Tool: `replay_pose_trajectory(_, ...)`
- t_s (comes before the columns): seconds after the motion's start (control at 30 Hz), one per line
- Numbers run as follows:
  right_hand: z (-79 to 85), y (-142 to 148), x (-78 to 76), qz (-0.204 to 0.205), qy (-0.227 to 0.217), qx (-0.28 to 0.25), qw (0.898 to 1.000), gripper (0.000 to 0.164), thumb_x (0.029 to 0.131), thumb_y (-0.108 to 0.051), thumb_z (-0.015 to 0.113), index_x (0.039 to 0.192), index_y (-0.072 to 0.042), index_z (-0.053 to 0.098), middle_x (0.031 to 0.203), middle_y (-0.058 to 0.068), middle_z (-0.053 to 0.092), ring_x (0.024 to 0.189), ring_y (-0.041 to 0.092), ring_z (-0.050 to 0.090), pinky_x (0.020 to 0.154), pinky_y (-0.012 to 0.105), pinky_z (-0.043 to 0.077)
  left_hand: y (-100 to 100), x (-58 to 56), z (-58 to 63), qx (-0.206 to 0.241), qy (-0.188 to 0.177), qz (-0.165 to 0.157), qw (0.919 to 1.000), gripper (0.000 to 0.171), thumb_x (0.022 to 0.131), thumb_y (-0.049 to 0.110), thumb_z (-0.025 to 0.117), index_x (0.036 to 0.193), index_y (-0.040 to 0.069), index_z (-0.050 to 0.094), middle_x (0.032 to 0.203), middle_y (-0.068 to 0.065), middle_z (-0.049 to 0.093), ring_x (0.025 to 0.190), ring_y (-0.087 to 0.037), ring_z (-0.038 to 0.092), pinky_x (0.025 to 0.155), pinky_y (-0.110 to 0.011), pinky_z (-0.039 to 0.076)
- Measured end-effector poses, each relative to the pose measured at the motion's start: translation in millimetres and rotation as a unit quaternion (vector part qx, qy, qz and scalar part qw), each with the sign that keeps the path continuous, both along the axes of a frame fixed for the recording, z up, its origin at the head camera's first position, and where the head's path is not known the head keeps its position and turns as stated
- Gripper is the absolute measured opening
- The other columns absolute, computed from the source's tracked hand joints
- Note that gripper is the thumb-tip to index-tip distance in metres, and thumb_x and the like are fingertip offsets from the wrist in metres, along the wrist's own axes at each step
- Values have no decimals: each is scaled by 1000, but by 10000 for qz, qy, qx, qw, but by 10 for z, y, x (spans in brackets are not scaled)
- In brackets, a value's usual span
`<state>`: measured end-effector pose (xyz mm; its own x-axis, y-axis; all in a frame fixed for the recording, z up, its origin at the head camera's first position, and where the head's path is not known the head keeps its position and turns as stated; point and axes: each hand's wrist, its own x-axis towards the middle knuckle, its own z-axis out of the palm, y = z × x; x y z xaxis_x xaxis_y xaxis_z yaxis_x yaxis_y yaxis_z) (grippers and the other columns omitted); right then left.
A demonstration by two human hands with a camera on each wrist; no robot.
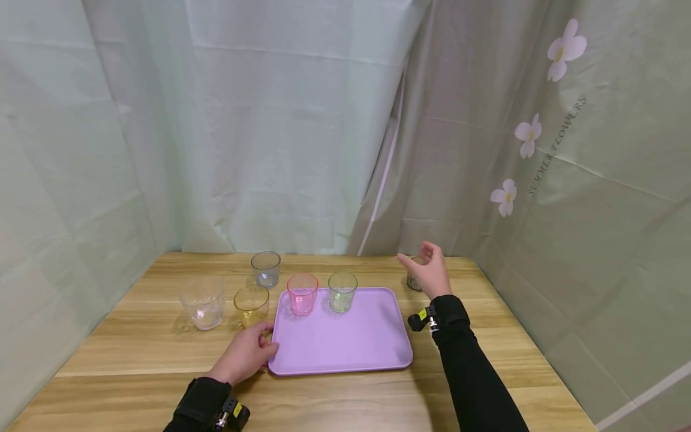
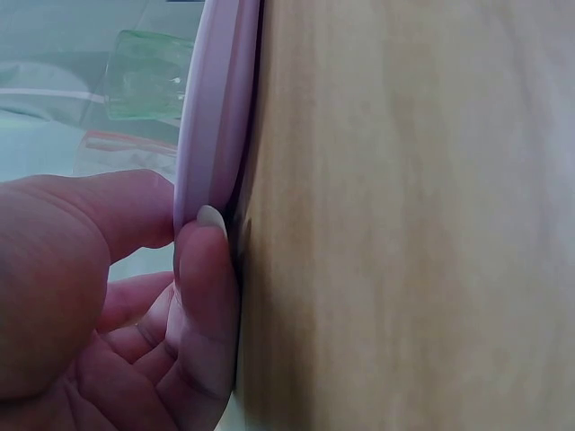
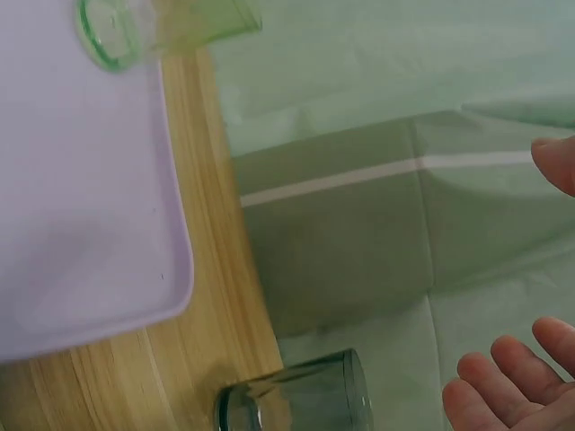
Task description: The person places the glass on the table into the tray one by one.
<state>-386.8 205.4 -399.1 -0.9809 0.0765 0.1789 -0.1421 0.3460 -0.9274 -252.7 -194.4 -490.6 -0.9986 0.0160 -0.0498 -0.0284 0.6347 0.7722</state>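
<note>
My left hand (image 1: pixel 245 355) is at the left edge of a light purple tray (image 1: pixel 345 348). In the left wrist view, its thumb and a finger pinch the tray's rim (image 2: pixel 214 117) close against the table. On the tray's back left part stand a pink glass (image 1: pixel 302 298) and a green glass (image 1: pixel 342 295), both upright. My right hand (image 1: pixel 433 277) is spread, thumb apart from the fingers, beside a dark grey glass (image 1: pixel 412 283) that it partly hides. The right wrist view has a gap between that dark glass (image 3: pixel 296 395) and the fingertips (image 3: pixel 467 400).
Left of the tray stand a yellow glass (image 1: pixel 252 307), a blue-grey glass (image 1: pixel 266 273) and a larger clear glass (image 1: pixel 203 307). The yellow one is close by my left fingers. Curtains (image 1: pixel 270 150) hang behind the wooden table (image 1: pixel 135 348) and along both sides.
</note>
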Motion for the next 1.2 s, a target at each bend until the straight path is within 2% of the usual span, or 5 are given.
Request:
replay_pose_trajectory(0.4,-81,155,-54,-299,49,-96,9995,99,99,-45,81,170,-6,24,177,21,29,166,39,29,135,55,29,8,3,-2,0,-9,8,10000,55,99,7,75,148,-8,58,77,-6,60,61,-19,60,55,-27,45)
replay_pose_trajectory(0.8,-152,292,-141,-459,-90,69,9989,102,101,-49,78,172,-5,19,178,23,26,167,40,25,135,55,29,21,-5,21,-13,47,4,10000,54,99,7,76,147,-9,58,78,-6,61,61,-18,60,55,-28,46)
replay_pose_trajectory(1.0,-281,318,-229,-593,-243,149,9978,100,101,-44,78,171,-3,19,176,25,26,166,42,27,135,57,29,16,10,23,6,99,2,10000,53,99,7,76,146,-10,59,77,-5,60,60,-18,60,54,-28,46)
replay_pose_trajectory(1.2,-422,308,-325,-671,-346,224,9969,105,99,-44,80,172,-2,17,175,27,25,165,42,26,135,56,29,15,11,17,23,88,9,10000,54,99,7,76,147,-9,59,77,-6,60,60,-18,60,54,-28,46)
